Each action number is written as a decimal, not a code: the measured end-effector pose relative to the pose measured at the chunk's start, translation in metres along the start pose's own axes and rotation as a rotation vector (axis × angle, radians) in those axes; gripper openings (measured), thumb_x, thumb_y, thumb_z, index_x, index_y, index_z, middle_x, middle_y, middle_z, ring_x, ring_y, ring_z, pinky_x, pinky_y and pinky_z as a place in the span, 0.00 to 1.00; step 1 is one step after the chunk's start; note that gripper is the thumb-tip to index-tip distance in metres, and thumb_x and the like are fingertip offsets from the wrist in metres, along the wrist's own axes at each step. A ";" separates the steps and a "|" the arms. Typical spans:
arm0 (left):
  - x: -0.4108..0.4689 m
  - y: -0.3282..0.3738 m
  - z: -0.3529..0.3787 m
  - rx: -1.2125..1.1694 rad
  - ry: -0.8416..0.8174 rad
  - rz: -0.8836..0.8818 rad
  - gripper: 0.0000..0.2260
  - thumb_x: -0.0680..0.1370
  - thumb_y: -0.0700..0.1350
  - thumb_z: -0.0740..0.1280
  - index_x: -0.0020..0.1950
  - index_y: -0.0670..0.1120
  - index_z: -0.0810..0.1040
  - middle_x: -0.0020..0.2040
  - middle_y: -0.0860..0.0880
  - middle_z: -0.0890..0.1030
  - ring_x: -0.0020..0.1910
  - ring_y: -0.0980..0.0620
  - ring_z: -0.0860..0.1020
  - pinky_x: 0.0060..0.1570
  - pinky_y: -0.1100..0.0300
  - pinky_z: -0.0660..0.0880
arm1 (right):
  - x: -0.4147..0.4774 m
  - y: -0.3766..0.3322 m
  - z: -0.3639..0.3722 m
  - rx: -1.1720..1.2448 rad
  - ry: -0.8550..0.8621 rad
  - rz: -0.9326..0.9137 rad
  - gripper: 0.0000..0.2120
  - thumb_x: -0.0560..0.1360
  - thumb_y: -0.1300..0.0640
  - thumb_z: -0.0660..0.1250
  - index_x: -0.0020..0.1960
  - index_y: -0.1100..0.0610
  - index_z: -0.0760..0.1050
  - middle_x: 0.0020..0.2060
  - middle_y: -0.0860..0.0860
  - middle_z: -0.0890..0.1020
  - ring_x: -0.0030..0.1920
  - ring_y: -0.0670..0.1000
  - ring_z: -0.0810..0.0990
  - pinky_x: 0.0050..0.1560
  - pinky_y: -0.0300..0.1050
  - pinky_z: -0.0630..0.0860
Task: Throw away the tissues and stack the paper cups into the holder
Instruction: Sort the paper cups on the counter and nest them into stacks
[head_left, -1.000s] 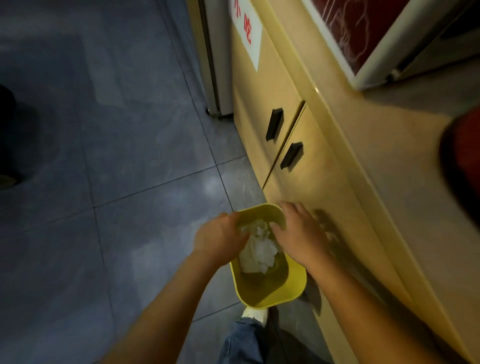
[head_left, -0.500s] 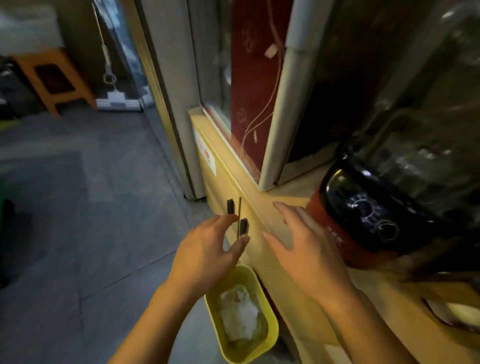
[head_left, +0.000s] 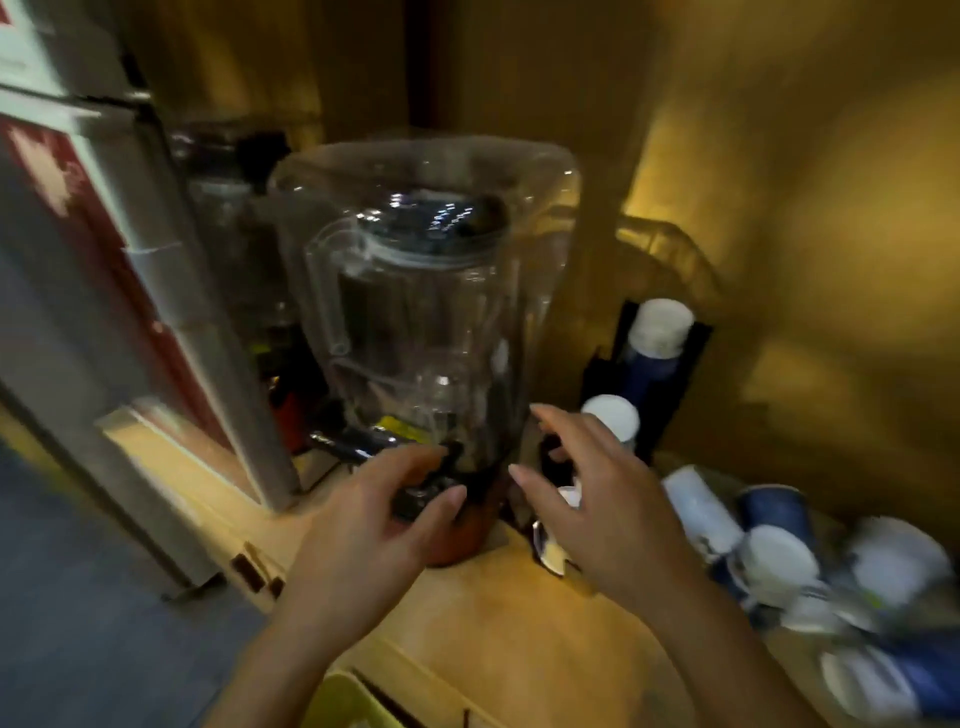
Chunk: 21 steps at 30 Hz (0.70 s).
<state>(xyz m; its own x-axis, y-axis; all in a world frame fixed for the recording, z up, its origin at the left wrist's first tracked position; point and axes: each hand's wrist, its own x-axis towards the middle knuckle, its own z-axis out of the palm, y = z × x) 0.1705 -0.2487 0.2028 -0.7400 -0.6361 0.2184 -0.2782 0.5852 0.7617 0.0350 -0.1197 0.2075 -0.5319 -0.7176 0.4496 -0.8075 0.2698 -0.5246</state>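
**Hands free, going for the loose cups**

Both hands empty. My left hand (head_left: 374, 525) hovers in front of the blender base, fingers (head_left: 441, 506) loosely curled and apart, nothing in them. My right hand (head_left: 597, 519) is spread wide, palm down, fingers fanned, over the counter (head_left: 493, 623) w/ nothing pinched.

Where stuff is, clock-face from my right hand:
- Loose paper cups (head_left: 769, 551) at abt 3 to 4 o'clock, a jumbled blue/white pile on the counter, some on their sides, some bottom-up. Far edge of pile is motion-blurred, can't count them.
- Cup holder (head_left: 649, 364) at abt 1 o'clock, dark upright frame against the wall, already w/ a stack in it, white bottoms showing.
- Blender jar (head_left: 421, 322) at 11 o'clock, big, clear, close to both hands.
- Yellow bin (head_left: 343, 701) at 7 o'clock, only the rim shows, contents not visible so can't confirm tissues from here.

Judgement: step in hand = cup stacking. To do it well: swing R hand toward 3 o'clock, take one cup by the wall not the rim, light squeeze since paper crushes. Nest loose ones same way up first, L hand steadying the stack, then carry to holder. Matching the stack's orientation looks necessary. Keep elbows off the blender, tight gap btw it and holder.
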 end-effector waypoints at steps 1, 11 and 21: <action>0.003 0.011 0.010 -0.020 -0.020 0.036 0.17 0.71 0.62 0.65 0.57 0.57 0.77 0.52 0.61 0.80 0.52 0.65 0.77 0.50 0.67 0.73 | -0.004 0.009 -0.013 -0.012 0.021 0.026 0.23 0.74 0.46 0.63 0.67 0.49 0.66 0.61 0.48 0.75 0.58 0.50 0.75 0.54 0.50 0.75; 0.013 0.111 0.116 -0.122 -0.237 0.192 0.09 0.73 0.54 0.68 0.52 0.63 0.76 0.50 0.63 0.79 0.52 0.63 0.77 0.52 0.59 0.76 | -0.055 0.103 -0.124 -0.124 0.157 0.249 0.20 0.75 0.50 0.64 0.65 0.53 0.70 0.60 0.50 0.76 0.57 0.50 0.75 0.53 0.45 0.73; 0.008 0.171 0.219 -0.085 -0.326 0.259 0.10 0.74 0.54 0.67 0.54 0.61 0.75 0.50 0.62 0.79 0.52 0.62 0.76 0.52 0.57 0.76 | -0.100 0.192 -0.184 -0.143 0.167 0.440 0.18 0.75 0.49 0.63 0.63 0.52 0.71 0.59 0.49 0.76 0.56 0.50 0.75 0.53 0.45 0.71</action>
<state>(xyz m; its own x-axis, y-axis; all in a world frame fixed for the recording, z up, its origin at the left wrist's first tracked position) -0.0173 -0.0439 0.2009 -0.9376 -0.2730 0.2154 -0.0159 0.6525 0.7576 -0.1136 0.1218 0.1946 -0.8545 -0.4060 0.3240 -0.5179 0.6181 -0.5913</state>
